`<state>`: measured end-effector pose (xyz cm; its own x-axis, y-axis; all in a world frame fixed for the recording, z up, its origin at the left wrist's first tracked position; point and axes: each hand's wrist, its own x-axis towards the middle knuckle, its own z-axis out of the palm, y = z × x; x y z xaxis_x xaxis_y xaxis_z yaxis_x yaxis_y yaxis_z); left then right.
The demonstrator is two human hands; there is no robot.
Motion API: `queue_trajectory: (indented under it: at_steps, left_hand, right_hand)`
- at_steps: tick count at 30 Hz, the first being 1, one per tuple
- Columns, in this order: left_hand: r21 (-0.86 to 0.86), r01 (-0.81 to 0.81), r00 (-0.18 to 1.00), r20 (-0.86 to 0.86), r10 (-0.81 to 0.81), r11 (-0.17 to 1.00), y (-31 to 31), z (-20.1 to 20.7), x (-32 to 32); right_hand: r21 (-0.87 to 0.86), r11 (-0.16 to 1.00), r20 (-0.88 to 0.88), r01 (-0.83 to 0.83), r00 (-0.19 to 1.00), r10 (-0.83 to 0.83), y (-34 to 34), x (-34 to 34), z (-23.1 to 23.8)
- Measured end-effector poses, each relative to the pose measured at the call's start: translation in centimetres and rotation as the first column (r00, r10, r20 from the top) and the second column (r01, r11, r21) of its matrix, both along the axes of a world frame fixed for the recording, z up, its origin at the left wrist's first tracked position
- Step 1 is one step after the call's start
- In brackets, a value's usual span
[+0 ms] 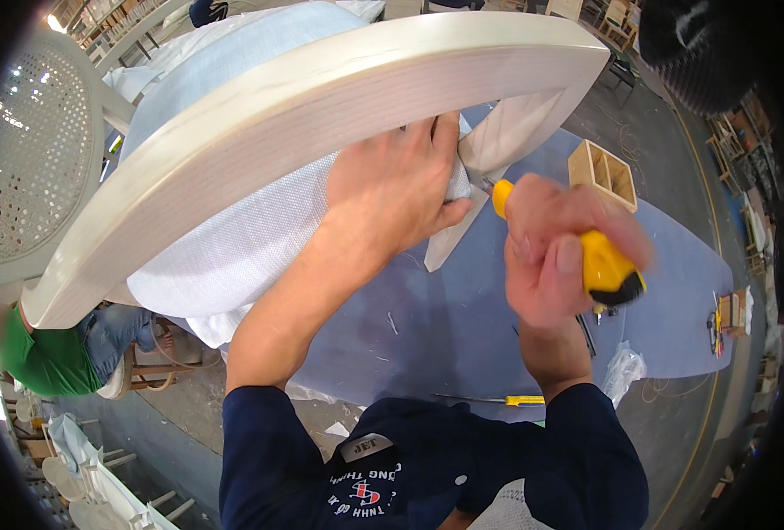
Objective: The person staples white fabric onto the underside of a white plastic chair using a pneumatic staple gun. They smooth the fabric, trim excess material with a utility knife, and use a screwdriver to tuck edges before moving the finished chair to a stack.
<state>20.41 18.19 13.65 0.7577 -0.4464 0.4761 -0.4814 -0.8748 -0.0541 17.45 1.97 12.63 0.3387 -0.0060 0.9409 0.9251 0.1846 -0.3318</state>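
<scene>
A pale wooden chair [374, 75] with a curved frame lies over the work table. Light grey woven fabric [233, 234] covers its upholstered part. Through the frame's opening, my left hand [396, 181] lies flat on the fabric's edge, thumb spread and some fingertips behind the wooden rail. My right hand [551, 252], slightly blurred, is closed around a yellow and black utility knife [608, 265]. The knife's front end points at the fabric edge beside a chair leg [454, 231], close to my left thumb. Whether its tip touches the fabric I cannot tell.
Blue-grey cloth covers the table [365, 336]. On it are a yellow-handled screwdriver [525, 401], a small divided wooden box [604, 174] and clear plastic [624, 367]. A chair with a perforated round back [30, 150] stands left, near a person in green [52, 353].
</scene>
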Motion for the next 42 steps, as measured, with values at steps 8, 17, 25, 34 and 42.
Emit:
queue_trajectory:
  at_steps: [8,17,25,34,42]
  left_hand:
    - [-0.013,0.016,0.997,-0.08,-0.017,1.0,1.3,1.2,-0.2]
    - [0.02,0.056,0.977,-0.209,-0.051,0.998,1.1,2.1,1.2]
    - [-0.003,0.104,0.977,-0.186,-0.103,0.995,1.4,1.7,1.4]
    - [-0.092,0.233,0.937,-0.247,-0.249,0.968,1.6,1.9,2.7]
    - [-0.091,0.251,0.943,-0.204,-0.265,0.964,1.4,1.7,2.6]
  right_hand:
    - [0.031,0.967,-0.021,-0.252,0.967,0.253,-0.8,2.8,-0.8]
    - [0.275,0.957,0.111,-0.088,0.992,0.06,2.2,3.8,-5.0]
    - [0.17,0.972,0.166,-0.164,0.977,0.135,1.5,2.8,-4.1]
    - [0.322,0.932,0.203,-0.165,0.974,0.102,2.6,4.0,-5.1]
    - [0.316,0.936,0.228,-0.153,0.97,0.082,2.6,4.2,-4.9]
